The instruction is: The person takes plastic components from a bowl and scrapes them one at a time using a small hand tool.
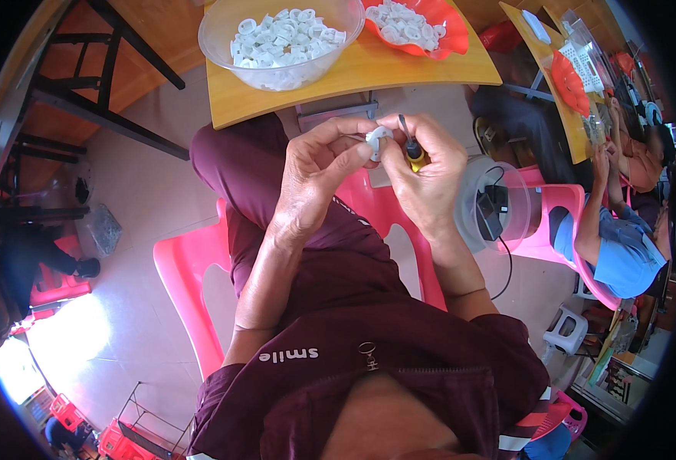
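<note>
White plastic fitting sits pinched between the fingertips of the left hand above the seated worker's lap, just below the edge of the wooden table. Touching it from the right, a small screwdriver with a yellow handle is gripped in the closed right hand. On the table, a clear bowl heaped with similar white pieces stands beside a red dish holding more, suggesting many pieces remain; which pile is finished cannot be told.
</note>
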Motion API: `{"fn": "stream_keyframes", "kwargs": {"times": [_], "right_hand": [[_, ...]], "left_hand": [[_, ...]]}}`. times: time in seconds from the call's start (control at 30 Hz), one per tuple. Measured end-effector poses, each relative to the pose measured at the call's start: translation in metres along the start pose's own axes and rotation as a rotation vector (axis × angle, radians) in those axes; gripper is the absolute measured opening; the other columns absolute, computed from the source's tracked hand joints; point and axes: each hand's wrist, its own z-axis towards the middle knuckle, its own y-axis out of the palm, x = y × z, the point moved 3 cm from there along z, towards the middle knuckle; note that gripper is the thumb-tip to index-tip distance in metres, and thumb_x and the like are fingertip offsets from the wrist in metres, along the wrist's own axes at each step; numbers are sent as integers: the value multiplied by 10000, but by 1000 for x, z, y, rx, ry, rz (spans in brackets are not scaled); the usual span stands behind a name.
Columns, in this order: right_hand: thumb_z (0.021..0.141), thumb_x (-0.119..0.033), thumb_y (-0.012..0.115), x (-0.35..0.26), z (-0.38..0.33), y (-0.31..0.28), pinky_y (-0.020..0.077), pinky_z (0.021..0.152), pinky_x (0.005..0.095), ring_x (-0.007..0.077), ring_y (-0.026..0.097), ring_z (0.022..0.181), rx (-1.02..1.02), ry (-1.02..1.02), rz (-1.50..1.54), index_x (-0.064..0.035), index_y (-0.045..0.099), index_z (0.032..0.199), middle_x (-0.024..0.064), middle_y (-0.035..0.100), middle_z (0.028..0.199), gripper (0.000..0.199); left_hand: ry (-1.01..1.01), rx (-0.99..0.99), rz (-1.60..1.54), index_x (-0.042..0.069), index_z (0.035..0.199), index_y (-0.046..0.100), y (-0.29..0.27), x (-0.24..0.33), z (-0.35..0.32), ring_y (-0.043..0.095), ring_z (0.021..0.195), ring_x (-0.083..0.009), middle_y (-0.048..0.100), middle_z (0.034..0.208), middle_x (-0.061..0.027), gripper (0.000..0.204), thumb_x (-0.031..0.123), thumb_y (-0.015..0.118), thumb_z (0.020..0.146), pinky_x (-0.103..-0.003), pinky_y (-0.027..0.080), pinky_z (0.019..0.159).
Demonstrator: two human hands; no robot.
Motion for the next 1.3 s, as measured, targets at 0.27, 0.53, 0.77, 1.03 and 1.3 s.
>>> {"fn": "stream_keyframes", "kwargs": {"times": [0.27,0.53,0.77,1.03,1.3], "right_hand": [[757,84,580,-2,1,-5,389,599,183,39,464,666,-94,42,93,47,621,906,0,521,741,158],[735,35,570,-9,4,-11,409,575,236,106,513,631,-164,80,117,42,634,908,60,539,701,185],[768,56,554,-14,3,-11,350,596,187,53,430,676,-178,54,80,69,632,939,-4,467,727,188],[768,98,539,-6,1,-6,379,609,187,53,451,689,-164,78,131,65,625,956,8,488,762,210],[780,83,547,-5,2,-3,384,627,191,56,455,701,-171,51,181,51,627,980,6,498,781,218]], "left_hand": [[-42,-106,-56,-14,1093,598,-6,0,-2,600,895,-127,648,967,-74,281,-30,615,814,-268,482,811],[-124,-173,-325,-15,1085,604,-13,-5,1,611,881,-153,645,986,-98,263,10,592,824,-289,508,771],[-176,-154,-394,-11,1108,597,-12,-6,0,614,916,-166,641,1021,-121,265,18,586,846,-292,513,782],[-12,-110,-151,-38,1130,561,-8,-3,-3,610,981,-190,621,1073,-123,397,30,697,763,-332,505,867],[-3,-77,-120,-30,1118,559,-9,1,-2,609,976,-180,617,1069,-113,386,8,691,757,-327,490,889]]}}
